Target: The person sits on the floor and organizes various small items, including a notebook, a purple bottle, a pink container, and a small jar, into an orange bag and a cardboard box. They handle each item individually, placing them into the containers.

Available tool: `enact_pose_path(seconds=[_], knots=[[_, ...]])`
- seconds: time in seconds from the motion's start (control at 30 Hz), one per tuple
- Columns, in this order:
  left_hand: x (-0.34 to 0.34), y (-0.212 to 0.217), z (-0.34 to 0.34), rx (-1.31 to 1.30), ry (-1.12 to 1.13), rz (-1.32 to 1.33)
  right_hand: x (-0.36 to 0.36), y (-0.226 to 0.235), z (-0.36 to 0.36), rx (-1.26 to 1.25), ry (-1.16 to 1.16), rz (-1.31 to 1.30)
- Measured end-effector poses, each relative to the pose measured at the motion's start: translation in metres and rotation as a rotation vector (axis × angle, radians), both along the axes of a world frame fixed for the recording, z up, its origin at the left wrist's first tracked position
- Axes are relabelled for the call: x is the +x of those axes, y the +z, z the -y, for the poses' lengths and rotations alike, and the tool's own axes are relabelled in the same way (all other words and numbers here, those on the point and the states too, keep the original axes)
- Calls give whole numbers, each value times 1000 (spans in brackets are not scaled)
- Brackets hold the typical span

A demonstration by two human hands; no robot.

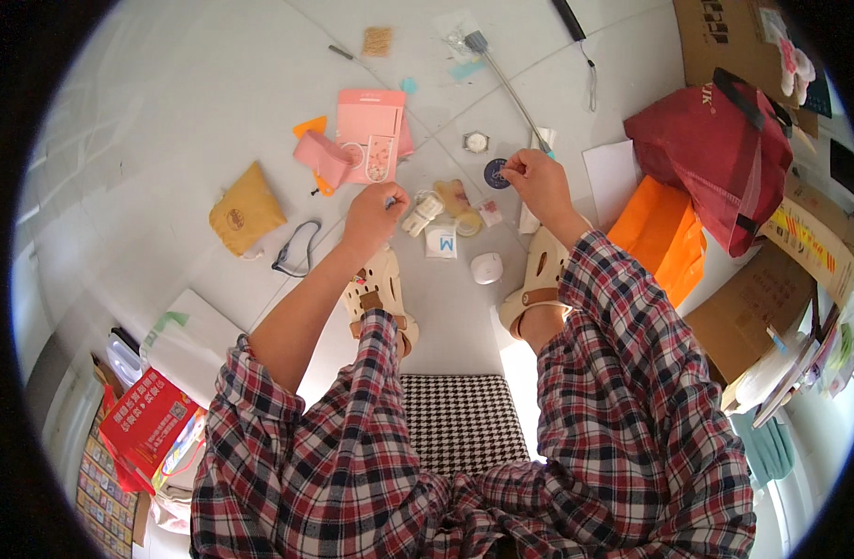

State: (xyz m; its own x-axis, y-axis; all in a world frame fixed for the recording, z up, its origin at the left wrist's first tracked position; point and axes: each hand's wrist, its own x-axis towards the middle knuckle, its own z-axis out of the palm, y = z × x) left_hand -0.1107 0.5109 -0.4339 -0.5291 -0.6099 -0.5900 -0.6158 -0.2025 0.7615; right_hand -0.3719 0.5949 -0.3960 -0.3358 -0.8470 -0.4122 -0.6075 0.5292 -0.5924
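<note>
My left hand is closed in a pinch over the floor, with a tiny bluish spot at its fingertips that is too small to name. My right hand is also pinched. Its fingertips overlap the edge of a dark blue round disc; whether they grip it I cannot tell. Between the hands lie a cream bundled cable, a yellowish bear-shaped item, a small white packet with a blue mark and a small pink packet. A white rounded case sits nearer to me.
Pink card packaging, a yellow pouch and a dark looped strap lie leftward. Farther off are a wristwatch and a long metal rod. A maroon bag, an orange bag and cardboard boxes crowd the right.
</note>
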Motion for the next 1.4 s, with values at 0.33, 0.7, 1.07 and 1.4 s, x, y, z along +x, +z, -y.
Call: enact_pose_path(seconds=[0.33, 0.7, 1.07, 1.4], knots=[[-24, 24, -27, -361, -380, 306, 10, -4, -14, -85, 55, 0], [-17, 36, -1, 595, 67, -27, 15, -11, -21, -51, -105, 433], [-22, 60, 3, 812, 133, -229, 40, 33, 9, 92, 32, 806], [6, 57, 33, 619, 366, -234, 37, 23, 18, 254, -64, 459]])
